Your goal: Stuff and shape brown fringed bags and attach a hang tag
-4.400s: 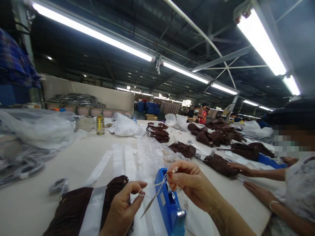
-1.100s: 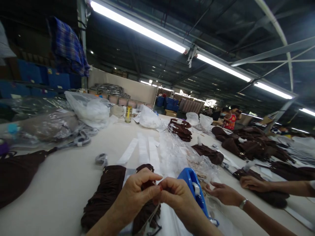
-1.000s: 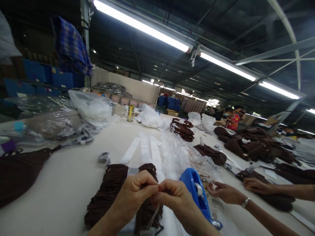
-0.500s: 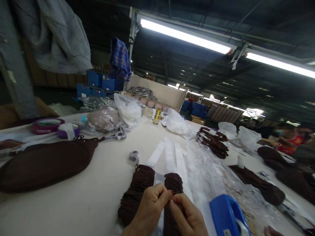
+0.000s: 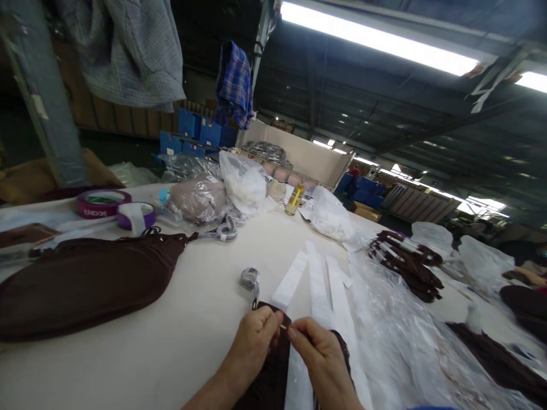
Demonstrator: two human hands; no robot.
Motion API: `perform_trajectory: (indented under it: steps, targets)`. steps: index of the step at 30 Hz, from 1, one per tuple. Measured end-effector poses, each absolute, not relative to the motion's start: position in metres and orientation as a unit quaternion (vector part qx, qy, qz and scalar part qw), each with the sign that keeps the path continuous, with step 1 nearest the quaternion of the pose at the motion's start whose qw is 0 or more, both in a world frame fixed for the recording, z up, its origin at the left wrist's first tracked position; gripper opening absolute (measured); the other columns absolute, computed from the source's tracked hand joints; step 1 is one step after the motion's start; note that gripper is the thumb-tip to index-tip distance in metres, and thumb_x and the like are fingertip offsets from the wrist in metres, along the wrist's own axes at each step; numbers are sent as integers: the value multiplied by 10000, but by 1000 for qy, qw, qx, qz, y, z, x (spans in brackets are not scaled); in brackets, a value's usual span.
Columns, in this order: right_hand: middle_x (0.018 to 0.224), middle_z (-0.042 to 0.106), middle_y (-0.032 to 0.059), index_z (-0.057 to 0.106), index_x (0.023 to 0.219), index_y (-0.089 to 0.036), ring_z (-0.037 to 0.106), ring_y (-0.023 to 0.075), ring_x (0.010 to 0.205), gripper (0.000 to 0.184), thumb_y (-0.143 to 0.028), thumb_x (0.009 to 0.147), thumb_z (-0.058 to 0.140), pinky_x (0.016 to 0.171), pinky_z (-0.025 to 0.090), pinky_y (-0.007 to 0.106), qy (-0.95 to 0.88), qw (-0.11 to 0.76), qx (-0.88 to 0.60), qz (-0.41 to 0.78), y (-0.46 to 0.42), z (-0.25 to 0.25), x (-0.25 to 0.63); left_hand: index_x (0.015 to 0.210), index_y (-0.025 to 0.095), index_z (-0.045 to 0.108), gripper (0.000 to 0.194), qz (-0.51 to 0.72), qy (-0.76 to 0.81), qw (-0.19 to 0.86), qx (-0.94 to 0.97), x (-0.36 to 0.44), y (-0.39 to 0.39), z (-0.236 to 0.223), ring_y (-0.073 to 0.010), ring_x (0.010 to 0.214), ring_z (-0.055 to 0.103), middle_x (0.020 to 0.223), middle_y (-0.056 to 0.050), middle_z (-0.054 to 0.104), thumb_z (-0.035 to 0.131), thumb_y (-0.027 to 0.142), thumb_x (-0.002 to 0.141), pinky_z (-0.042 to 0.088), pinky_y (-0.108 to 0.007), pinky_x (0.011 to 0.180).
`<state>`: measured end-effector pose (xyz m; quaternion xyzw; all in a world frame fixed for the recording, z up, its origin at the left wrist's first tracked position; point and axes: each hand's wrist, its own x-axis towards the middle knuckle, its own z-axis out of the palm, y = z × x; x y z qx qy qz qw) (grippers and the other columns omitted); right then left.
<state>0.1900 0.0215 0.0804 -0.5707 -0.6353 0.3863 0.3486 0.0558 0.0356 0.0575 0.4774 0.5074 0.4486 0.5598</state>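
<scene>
My left hand (image 5: 252, 337) is closed in a pinch at the top edge of a dark brown fabric piece (image 5: 270, 378). Right beside it, my right hand (image 5: 318, 356) also pinches, fingertips nearly meeting the left ones. A tiny pale sliver (image 5: 283, 327) shows between the fingertips; its kind is too small to make out. From the fabric's upper corner runs a grey coiled cord (image 5: 250, 279). More dark brown fabric (image 5: 342, 347) is partly hidden behind my right hand. White strips (image 5: 318, 285) lie just beyond both hands.
A stuffed dark brown pouch (image 5: 89, 282) lies left, with purple tape rolls (image 5: 103, 204) behind it. Clear plastic sheeting (image 5: 397, 330) covers the right side. Bagged goods (image 5: 199, 198) and a yellow-labelled bottle (image 5: 294, 199) stand farther back. Brown bundles (image 5: 404, 262) lie at right.
My view has turned, so the table scene sits farther right. The left fabric piece now looks smoother near my fingers, which meet at its top edge. The blue tape dispenser has almost left view.
</scene>
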Motion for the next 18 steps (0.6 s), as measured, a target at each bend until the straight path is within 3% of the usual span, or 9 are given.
perform_trajectory:
  steps: [3, 6, 9, 12, 18]
  targets:
    - [563, 420, -33, 562, 640, -175, 361, 114, 554, 294, -447, 750, 573, 518, 292, 231, -584, 380, -570, 436, 49, 76, 178, 608, 175, 486, 383, 455, 570, 511, 456, 33, 66, 44, -122, 466, 451, 552, -5, 516, 365, 512, 746, 311, -217, 440]
    - [538, 403, -43, 554, 647, -173, 348, 106, 520, 302, -461, 729, 586, 507, 287, 230, -533, 401, -571, 479, 78, 68, 167, 556, 185, 468, 243, 436, 622, 479, 440, 19, 96, 25, -111, 431, 423, 486, 28, 474, 493, 369, 712, 261, -205, 422]
    - [591, 495, -17, 559, 670, -166, 454, 131, 607, 297, -456, 732, 575, 593, 349, 239, -536, 410, -554, 487, 100, 54, 154, 418, 192, 394, 330, 393, 637, 493, 443, 21, 116, 9, -96, 360, 357, 362, 56, 360, 621, 290, 637, 198, -210, 392]
    - [672, 542, 6, 544, 678, -169, 494, 154, 706, 287, -446, 751, 543, 680, 373, 254, -557, 414, -537, 479, 109, 35, 146, 402, 194, 373, 372, 370, 633, 524, 434, 29, 124, 0, -89, 326, 337, 346, 59, 353, 683, 282, 589, 173, -209, 363]
    - [656, 487, -20, 517, 732, -187, 434, 129, 636, 296, -469, 814, 483, 577, 339, 225, -564, 377, -542, 496, 104, 10, 148, 509, 191, 401, 214, 390, 612, 572, 383, 30, 123, -7, -82, 317, 342, 367, 57, 400, 551, 271, 639, 197, -185, 333]
